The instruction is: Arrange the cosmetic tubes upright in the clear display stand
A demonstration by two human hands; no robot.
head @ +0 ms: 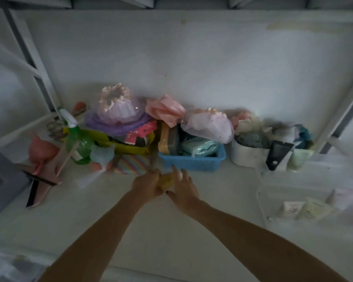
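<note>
Both hands meet over the middle of the white shelf (102, 216), just in front of the blue basket (192, 159). The left hand (146, 185) is closed on a blurred yellow tube (166, 181); the right hand (183, 188) touches it with fingers spread. The clear display stand (306, 180) sits at the shelf's right edge, holding a black tube (278, 154), a pale green tube (299, 159) and cream tubes (306, 207).

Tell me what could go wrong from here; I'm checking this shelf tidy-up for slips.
The yellow item sits between the left hand and right hand, whose fingers are spread, so it could drop. The clear display stand is hard to see, and the black tube already leans and might topple if bumped.
</note>
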